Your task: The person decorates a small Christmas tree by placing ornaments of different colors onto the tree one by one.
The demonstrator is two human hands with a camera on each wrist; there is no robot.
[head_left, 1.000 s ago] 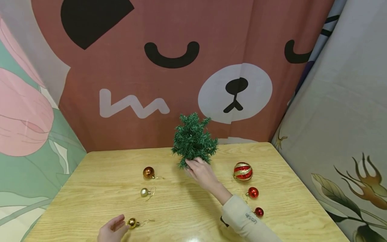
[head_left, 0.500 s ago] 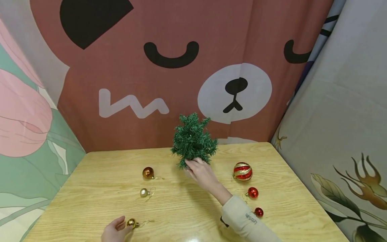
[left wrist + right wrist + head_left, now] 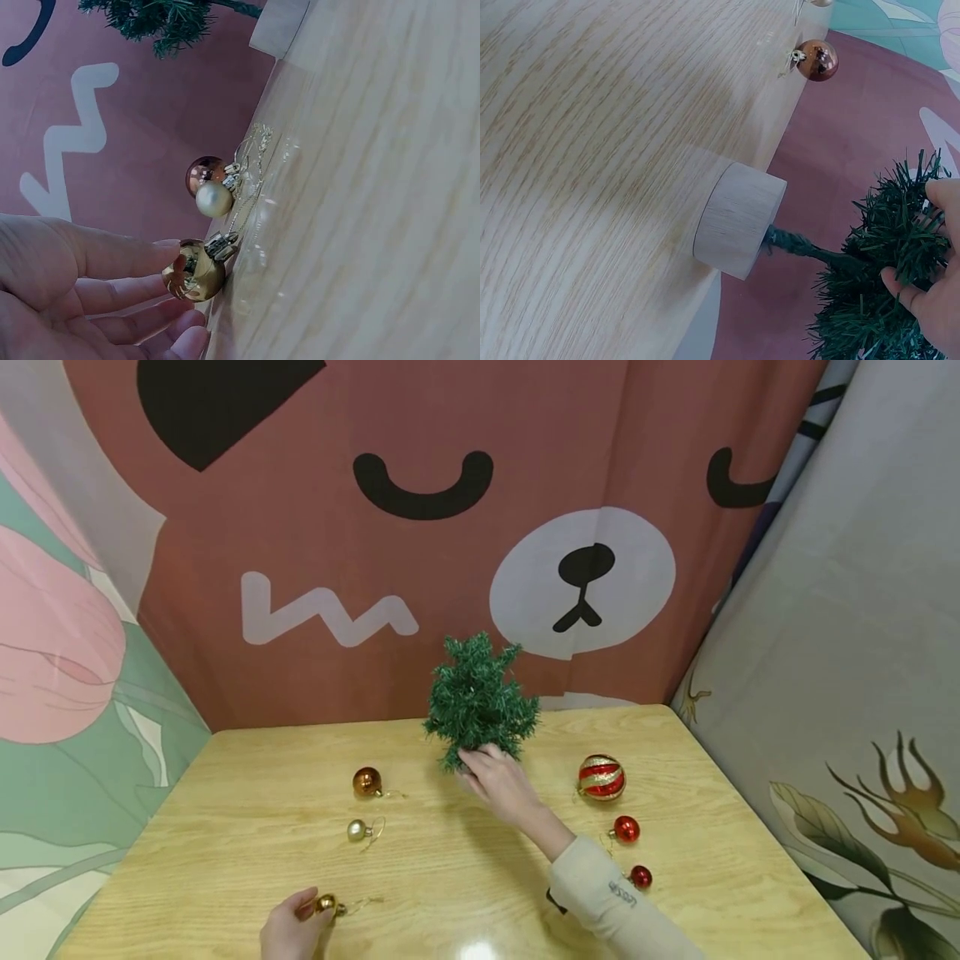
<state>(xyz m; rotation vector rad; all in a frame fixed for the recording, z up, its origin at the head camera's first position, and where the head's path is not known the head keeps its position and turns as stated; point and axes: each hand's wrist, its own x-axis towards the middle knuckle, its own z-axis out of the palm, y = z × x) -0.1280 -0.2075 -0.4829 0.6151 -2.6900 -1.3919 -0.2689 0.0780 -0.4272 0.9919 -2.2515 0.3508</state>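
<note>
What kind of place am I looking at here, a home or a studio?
Probably a makeshift recording corner, not a lived-in room: printed cloths, such as the bear-face backdrop, screen off a bare wooden table holding only a mini Christmas tree and baubles, like the striped ornament.

The tree [image 3: 480,702] stands at the far centre of the table [image 3: 450,877], with three baubles [image 3: 367,782] to its left, three baubles [image 3: 602,777] to its right, and the curtain [image 3: 420,527] behind the table.
</note>
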